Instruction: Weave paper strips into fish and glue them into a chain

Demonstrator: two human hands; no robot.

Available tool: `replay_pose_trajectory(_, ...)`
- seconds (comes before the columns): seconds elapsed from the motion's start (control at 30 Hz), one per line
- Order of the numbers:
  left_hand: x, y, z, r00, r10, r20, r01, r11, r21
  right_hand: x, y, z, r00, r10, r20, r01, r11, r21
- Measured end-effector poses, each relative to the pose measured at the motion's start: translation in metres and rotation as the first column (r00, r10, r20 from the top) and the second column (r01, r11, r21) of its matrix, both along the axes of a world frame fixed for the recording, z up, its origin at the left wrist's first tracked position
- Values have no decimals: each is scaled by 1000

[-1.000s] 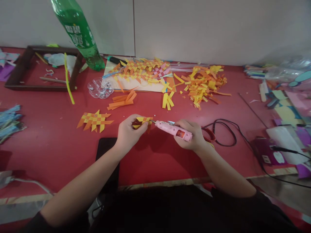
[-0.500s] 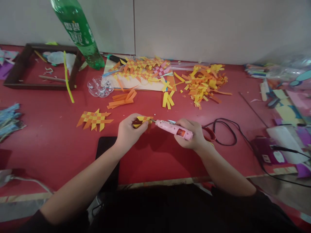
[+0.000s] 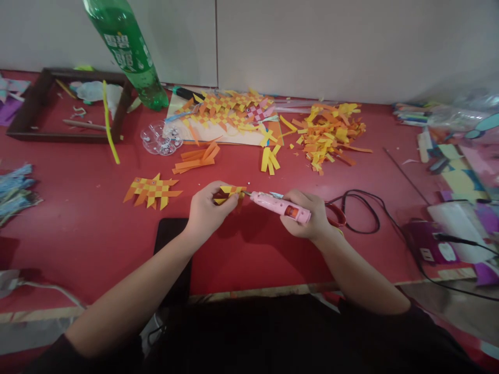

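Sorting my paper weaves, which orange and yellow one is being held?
The small weave pinched in the left hand, the pink glue gun pointing at it; a second weave lies on the table, others piled farther back.

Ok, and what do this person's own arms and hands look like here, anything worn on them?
The left hand and right hand are bare: no gloves, and no ring, watch or bracelet shows. The forearms are uncovered up to a black left sleeve and a black right sleeve, part of a black top.
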State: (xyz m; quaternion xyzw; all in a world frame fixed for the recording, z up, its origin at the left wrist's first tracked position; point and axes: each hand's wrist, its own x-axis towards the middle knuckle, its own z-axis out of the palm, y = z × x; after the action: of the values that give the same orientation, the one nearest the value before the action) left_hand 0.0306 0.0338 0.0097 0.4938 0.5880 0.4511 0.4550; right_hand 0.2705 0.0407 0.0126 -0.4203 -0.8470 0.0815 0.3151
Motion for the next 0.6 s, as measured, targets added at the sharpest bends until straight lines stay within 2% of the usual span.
replay_pose_trajectory(0.6, 0, 0, 1, 1000, -8, -14, 8, 1000, -3, 0, -1, -1, 999, -10, 49, 9, 1000, 16)
